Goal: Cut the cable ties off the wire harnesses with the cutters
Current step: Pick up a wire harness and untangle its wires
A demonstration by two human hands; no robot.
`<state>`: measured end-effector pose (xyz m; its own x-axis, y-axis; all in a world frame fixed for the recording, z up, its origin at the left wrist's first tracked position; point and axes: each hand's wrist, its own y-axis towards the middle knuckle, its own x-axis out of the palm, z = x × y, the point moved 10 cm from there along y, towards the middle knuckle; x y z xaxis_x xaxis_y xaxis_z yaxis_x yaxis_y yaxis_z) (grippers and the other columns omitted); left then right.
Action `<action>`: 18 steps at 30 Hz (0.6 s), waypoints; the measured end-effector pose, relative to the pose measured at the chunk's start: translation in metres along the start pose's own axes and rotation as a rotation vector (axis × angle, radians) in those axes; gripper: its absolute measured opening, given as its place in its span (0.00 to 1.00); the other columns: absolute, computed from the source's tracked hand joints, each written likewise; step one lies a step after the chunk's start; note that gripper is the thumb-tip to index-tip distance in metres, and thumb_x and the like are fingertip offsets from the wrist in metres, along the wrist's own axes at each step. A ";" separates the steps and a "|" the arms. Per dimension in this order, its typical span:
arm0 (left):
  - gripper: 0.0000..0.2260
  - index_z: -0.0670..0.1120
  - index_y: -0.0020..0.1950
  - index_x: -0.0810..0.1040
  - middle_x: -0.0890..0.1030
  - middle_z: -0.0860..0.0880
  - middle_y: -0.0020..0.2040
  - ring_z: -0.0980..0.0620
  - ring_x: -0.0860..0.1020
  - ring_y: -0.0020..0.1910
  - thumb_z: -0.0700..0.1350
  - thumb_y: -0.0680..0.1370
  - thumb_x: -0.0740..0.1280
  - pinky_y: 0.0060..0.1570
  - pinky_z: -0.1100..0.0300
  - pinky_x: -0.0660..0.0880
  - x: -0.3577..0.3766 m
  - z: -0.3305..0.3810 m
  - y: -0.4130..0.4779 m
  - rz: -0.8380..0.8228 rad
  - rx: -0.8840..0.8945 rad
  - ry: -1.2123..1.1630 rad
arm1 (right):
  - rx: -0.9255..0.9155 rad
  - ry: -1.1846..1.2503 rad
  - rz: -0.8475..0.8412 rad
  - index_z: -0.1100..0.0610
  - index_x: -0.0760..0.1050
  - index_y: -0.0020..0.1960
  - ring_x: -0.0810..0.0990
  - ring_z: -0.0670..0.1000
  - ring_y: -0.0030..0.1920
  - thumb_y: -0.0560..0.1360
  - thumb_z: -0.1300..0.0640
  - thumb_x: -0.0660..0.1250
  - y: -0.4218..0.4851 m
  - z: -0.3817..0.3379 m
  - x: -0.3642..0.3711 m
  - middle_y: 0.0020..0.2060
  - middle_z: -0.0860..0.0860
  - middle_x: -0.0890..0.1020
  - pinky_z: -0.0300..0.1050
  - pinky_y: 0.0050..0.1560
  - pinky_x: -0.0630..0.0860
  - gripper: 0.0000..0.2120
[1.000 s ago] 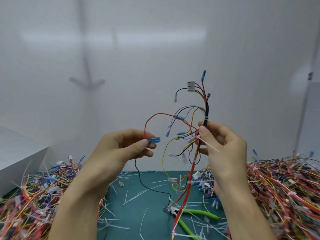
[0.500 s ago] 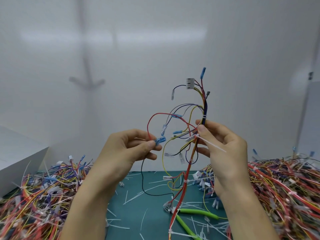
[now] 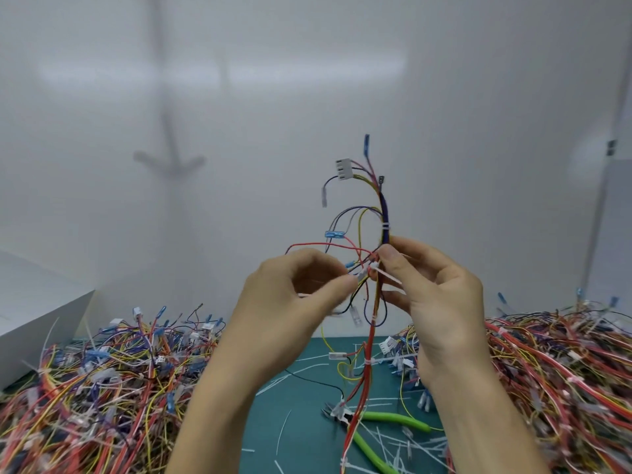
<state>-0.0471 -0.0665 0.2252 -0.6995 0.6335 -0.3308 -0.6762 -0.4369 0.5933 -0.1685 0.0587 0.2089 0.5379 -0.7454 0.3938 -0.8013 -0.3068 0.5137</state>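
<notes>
Harness [image 3: 384, 213] aloft — cutters [image 3: 393, 418] below, wire piles [image 3: 102, 388] alongside

The desk carried a dark teal mat [image 3: 307, 449], which showed down its middle. At nine o'clock a tangled heap of wire harnesses [image 3: 102, 388] spread toward the near edge. A second heap [image 3: 554, 378] filled the three o'clock side. A white box [image 3: 37, 323] stood at ten o'clock, just behind the left heap. Green-handled cutters [image 3: 393, 419] lay at five o'clock, head turned toward nine, among scattered white cable tie offcuts [image 3: 284, 431] on the mat.
</notes>
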 end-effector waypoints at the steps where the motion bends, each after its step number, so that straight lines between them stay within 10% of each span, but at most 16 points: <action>1: 0.07 0.52 0.48 0.83 0.86 0.55 0.44 0.57 0.84 0.45 0.51 0.72 0.74 0.51 0.52 0.80 0.010 0.001 0.000 -0.044 0.005 -0.003 | -0.004 0.003 -0.030 0.54 0.83 0.46 0.85 0.46 0.37 0.74 0.64 0.72 -0.001 -0.001 0.004 0.37 0.50 0.87 0.35 0.34 0.78 0.06; 18: 0.08 0.46 0.48 0.84 0.87 0.51 0.44 0.55 0.84 0.43 0.35 0.74 0.69 0.43 0.60 0.81 -0.024 -0.014 0.002 0.200 -0.030 -0.411 | 0.162 -0.450 -0.482 0.54 0.83 0.50 0.85 0.50 0.46 0.73 0.59 0.74 -0.015 0.018 0.036 0.44 0.50 0.87 0.41 0.48 0.82 0.06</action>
<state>-0.0349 -0.0916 0.2241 -0.6713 0.7330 0.1100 -0.5481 -0.5908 0.5920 -0.1420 0.0254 0.2019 0.7111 -0.6664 -0.2241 -0.5478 -0.7250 0.4175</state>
